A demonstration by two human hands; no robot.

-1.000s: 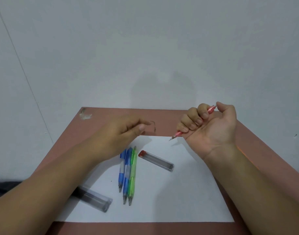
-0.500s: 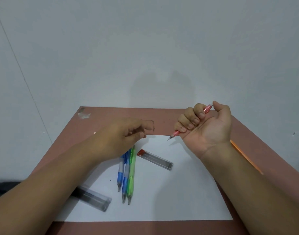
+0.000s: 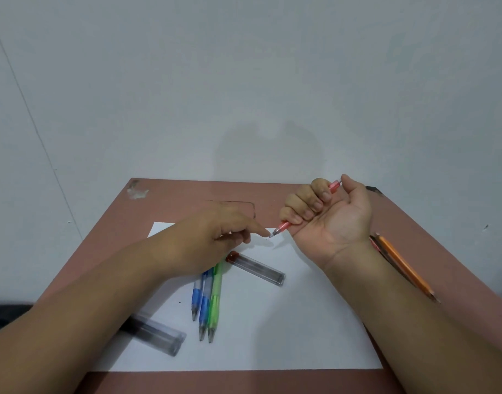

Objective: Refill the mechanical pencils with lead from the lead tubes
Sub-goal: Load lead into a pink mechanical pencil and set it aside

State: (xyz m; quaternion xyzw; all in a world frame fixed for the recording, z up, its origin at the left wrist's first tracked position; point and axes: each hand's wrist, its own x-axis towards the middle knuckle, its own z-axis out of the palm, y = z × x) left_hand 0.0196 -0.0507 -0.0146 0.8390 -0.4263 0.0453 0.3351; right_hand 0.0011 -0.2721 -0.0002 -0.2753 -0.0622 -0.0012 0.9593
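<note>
The right hand (image 3: 326, 214) grips the red mechanical pencil (image 3: 306, 210) in a fist, palm up, tip slanted down toward the left, probably to present the tip for feeding lead. The left hand (image 3: 215, 240) reaches to that tip, fingertips drawn together; whether it pinches a lead cannot be told. On the white paper sheet (image 3: 286, 322) mid-table lie two blue pencils (image 3: 200, 297), a green pencil (image 3: 215, 297), a red-capped lead tube (image 3: 256, 268), and, at the left edge, a second lead tube (image 3: 155, 335).
</note>
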